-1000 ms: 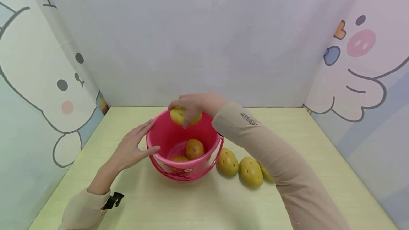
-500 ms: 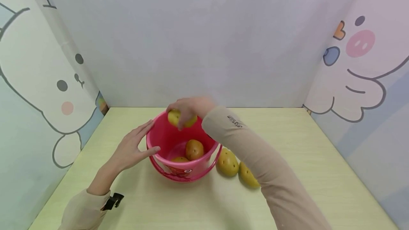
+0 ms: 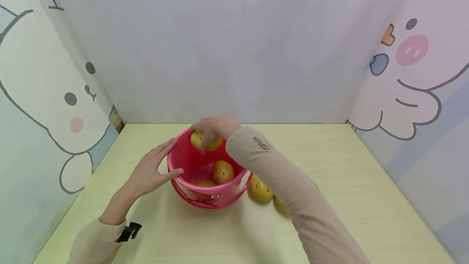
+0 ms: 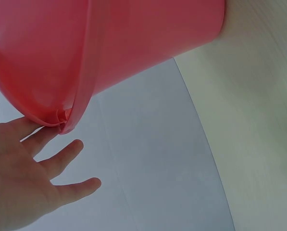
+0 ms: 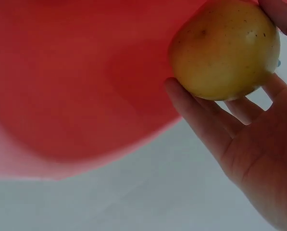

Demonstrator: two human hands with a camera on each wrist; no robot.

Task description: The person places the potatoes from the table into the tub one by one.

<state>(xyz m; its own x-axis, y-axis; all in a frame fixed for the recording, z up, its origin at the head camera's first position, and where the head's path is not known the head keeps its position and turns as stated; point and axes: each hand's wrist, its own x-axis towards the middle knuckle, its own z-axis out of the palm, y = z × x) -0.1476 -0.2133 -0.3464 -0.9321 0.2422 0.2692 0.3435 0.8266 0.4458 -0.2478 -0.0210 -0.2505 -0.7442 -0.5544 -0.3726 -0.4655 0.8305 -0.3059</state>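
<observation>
A pink bucket (image 3: 231,192) stands on the table, its handle hanging down at the front. My right hand (image 3: 212,128) grips a yellow potato (image 3: 198,138) just inside the bucket's far rim. In the right wrist view, fingers and thumb hold that potato (image 5: 225,50) from both sides. My left hand (image 3: 152,171) rests on the bucket's left rim with its fingers spread; in the left wrist view, fingertips of the left hand (image 4: 28,178) touch the rim by the handle joint. Inside the bucket lie a brownish potato (image 3: 222,172) and another potato (image 3: 206,183), partly hidden by the near rim.
Right of the bucket, a yellow potato (image 3: 259,190) lies on the pale table (image 3: 183,235). Beside it is another potato (image 3: 281,206), partly covered by the right sleeve (image 3: 293,192). A plain wall (image 3: 234,52) closes off the back, with cartoon-printed walls at both sides.
My right hand has moved left and lower with the potato, into the bucket's mouth. The right sleeve now covers more of the potatoes on the table. The left hand has stayed put.
</observation>
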